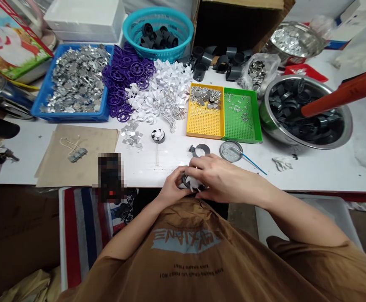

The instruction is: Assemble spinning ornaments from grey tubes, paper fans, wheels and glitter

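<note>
Close to my body at the table's front edge, my left hand [175, 186] is closed round the left side of a small dark ring with a white bladed piece [194, 183] in it. From the right, my right hand [206, 174] reaches over the same piece, fingers bent onto its top; they hide part of it. Just beyond my hands lies a dark grey ring [204, 148] with a small dark part at its left. A similar dark ring with a white fan [158, 135] stands further left. To the right, a round dish [231, 150] holds clear material and a blue stick.
Behind are a blue tray [35, 110] of silvery pieces, purple rings [120, 84], white pieces [160, 90], a turquoise basket [157, 14], a yellow tray [198, 126] and a green tray [242, 133]. A steel bowl [315, 142] with an orange handle stands right.
</note>
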`<state>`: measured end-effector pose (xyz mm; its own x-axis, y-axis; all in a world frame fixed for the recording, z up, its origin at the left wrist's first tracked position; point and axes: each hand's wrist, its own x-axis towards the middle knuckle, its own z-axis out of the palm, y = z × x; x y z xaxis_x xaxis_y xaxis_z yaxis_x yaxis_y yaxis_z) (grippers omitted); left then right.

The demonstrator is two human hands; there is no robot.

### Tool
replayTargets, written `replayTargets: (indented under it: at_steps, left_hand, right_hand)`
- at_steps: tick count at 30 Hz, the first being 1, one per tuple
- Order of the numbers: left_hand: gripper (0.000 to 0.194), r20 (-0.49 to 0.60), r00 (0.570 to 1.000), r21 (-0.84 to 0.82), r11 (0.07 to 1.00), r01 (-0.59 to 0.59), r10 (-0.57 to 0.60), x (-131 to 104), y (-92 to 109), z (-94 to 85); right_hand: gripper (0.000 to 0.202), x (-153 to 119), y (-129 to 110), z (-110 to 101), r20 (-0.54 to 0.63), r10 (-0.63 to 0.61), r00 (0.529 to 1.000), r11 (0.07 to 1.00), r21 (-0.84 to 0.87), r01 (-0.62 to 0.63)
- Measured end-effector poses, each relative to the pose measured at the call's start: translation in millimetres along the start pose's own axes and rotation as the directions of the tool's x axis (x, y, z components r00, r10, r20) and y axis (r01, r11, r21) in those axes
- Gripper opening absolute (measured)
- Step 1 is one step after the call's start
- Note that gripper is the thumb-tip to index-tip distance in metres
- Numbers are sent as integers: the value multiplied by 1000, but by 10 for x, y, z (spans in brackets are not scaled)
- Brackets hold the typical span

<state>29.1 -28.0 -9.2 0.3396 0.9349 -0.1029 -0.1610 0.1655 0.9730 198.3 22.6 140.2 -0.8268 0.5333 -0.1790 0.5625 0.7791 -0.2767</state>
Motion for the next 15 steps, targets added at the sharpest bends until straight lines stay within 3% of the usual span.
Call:
replayTargets:
  at_steps: [4,9,12,15]
  left_hand:
    - [64,29,997,-100,992,79,-76,-7,17,16]
    - [64,24,998,-69,995,68,-67,-10,57,28]
    - [62,-2,1000,53,998,21,-21,-6,71,28]
    - [56,-56,990,367,925,-100,130,2,65,14]
  right_hand:
    - [35,-20,-10,-44,9,47,999,999,-4,-47]
    - [33,-38,-29,-77,42,49,998,999,-23,-48]
    - [28,-50,-12,-68,2,73,997,997,-40,-73]
    - [30,-83,37,-39,-81,83,993,996,1,-84]
